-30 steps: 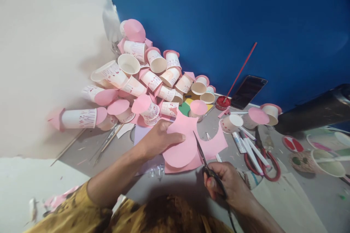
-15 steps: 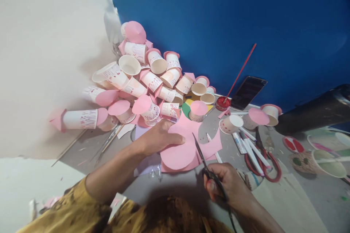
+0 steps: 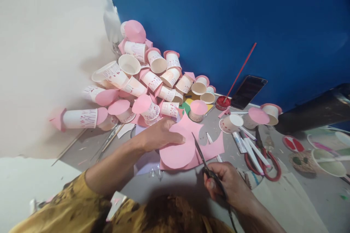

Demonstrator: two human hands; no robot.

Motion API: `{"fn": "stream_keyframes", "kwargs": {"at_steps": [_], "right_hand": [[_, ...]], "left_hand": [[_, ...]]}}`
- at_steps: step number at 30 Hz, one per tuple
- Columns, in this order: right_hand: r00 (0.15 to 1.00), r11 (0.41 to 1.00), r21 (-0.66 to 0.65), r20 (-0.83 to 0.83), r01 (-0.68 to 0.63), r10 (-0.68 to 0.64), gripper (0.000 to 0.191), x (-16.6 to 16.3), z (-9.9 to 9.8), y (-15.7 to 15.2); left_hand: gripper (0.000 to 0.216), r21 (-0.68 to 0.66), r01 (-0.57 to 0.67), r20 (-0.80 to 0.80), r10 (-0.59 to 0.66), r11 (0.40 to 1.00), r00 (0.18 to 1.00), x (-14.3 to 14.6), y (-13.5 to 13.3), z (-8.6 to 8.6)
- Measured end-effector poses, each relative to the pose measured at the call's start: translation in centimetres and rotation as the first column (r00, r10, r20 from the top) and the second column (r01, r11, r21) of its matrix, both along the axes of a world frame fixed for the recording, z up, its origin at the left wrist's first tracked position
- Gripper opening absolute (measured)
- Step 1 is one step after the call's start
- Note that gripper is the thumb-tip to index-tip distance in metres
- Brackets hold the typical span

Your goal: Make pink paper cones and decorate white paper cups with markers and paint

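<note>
My left hand (image 3: 161, 136) is closed on a sheet of pink paper (image 3: 179, 154), thumb on top and fingers underneath. Curved cuts shape the sheet, leaving a rounded lobe at the front and pointed strips at the right. In my right hand (image 3: 225, 182) is a pair of dark-handled scissors (image 3: 202, 153), their blades pointing up and left at the paper's right edge. The blades look nearly closed. Beneath the pink paper lies a lilac sheet (image 3: 146, 165), partly covered. A small cup with a pink paper top (image 3: 198, 107) stands just beyond the paper.
Patterned paper cups (image 3: 143, 52) with pink tops are heaped against the wall. To the right lie white markers (image 3: 254, 154), red-handled scissors (image 3: 275, 169), a phone (image 3: 248, 91) and a black bottle (image 3: 314, 109). A red stick (image 3: 242, 69) leans from a red pot. Brushes (image 3: 111, 140) lie left.
The cut strip at the paper's right has shifted slightly outward, and the gap beside the sheet's upper right looks wider. Both hands keep nearly the same place and grip.
</note>
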State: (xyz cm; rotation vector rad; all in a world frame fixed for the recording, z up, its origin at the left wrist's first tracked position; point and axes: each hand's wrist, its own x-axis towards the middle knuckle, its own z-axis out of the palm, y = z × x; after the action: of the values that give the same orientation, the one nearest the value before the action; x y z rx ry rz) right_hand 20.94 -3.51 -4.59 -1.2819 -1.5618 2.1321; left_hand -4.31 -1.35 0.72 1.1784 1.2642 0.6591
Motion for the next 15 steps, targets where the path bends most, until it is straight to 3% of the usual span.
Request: {"fn": "stream_keyframes", "kwargs": {"at_steps": [15], "right_hand": [[0.999,0.998,0.050,-0.015,-0.038,0.038,0.052,0.09,0.31,0.19]], "left_hand": [[0.018,0.019,-0.013,0.021,0.013,1.000,1.000,0.18,-0.04,0.00]]}}
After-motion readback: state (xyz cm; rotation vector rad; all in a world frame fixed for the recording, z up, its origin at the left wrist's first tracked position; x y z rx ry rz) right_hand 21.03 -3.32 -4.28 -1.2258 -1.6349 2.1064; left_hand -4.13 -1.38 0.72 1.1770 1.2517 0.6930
